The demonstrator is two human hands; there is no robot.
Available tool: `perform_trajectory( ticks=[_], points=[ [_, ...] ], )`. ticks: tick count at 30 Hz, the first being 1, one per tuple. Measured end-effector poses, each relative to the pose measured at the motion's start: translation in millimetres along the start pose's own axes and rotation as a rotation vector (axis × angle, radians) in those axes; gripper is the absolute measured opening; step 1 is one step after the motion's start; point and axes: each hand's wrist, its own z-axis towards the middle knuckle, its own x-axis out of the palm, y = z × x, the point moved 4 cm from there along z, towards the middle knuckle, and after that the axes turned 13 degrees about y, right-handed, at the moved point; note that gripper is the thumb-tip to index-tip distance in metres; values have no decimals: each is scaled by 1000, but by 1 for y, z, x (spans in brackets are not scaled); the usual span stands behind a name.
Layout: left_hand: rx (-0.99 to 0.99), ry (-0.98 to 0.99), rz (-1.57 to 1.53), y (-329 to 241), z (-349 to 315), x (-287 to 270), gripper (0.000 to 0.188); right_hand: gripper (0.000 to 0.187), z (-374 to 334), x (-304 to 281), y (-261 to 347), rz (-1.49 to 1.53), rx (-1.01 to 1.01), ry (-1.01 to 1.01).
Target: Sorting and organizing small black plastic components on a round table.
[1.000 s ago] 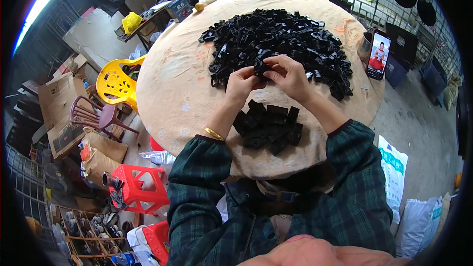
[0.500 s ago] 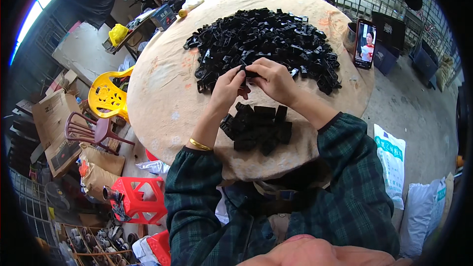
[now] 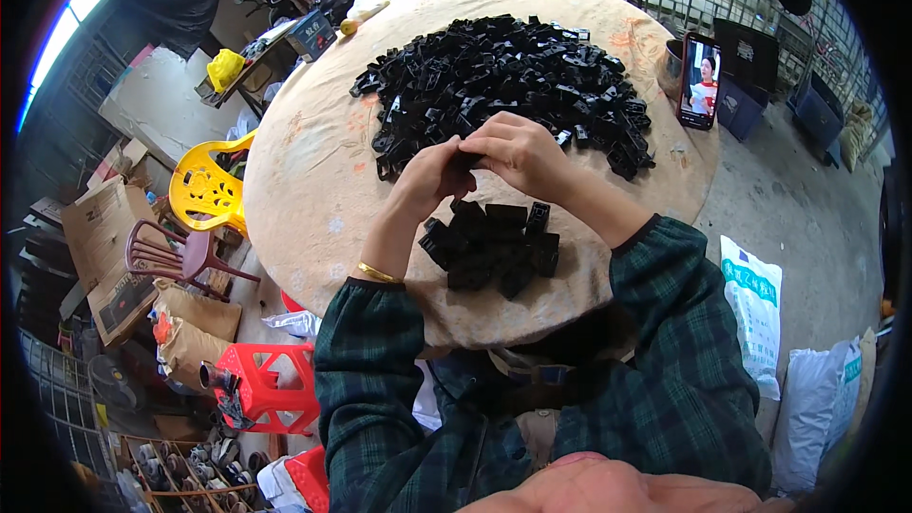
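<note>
Between my two hands is a small black plastic part (image 3: pixel 465 161), mostly covered by the fingers. My left hand (image 3: pixel 429 174) is closed round it from the left. From the right, my right hand (image 3: pixel 513 151) pinches at the same part, its fingertips meeting the left ones. Just beyond the hands spreads a large heap of loose black plastic parts (image 3: pixel 494 71). Nearer to me, below the wrists, lies a smaller pile of blocky black pieces (image 3: pixel 494 245). Both rest on the round cloth-covered table (image 3: pixel 299 190).
A phone (image 3: pixel 700 82) showing a video stands at the table's right edge beside a metal cup (image 3: pixel 674 62). To the left are a yellow chair (image 3: pixel 204 192), a small maroon chair (image 3: pixel 185 252) and a red stool (image 3: pixel 275 385). White sacks (image 3: pixel 753 309) stand at the right.
My hands have drawn closer together, and the fingers now cover more of the black part. The view has shifted very slightly.
</note>
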Motion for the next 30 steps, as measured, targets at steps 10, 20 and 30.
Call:
perform_trajectory(
  ticks=[10,20,30],
  points=[
    [56,11,333,-9,-5,15,29,54,-2,3,-6,8,116,63],
    [22,99,1168,0,-3,5,26,15,-29,-32,-86,362,582,-311],
    [86,49,1192,0,10,5,19,31,-23,-4,-54,-330,510,363]
  ],
)
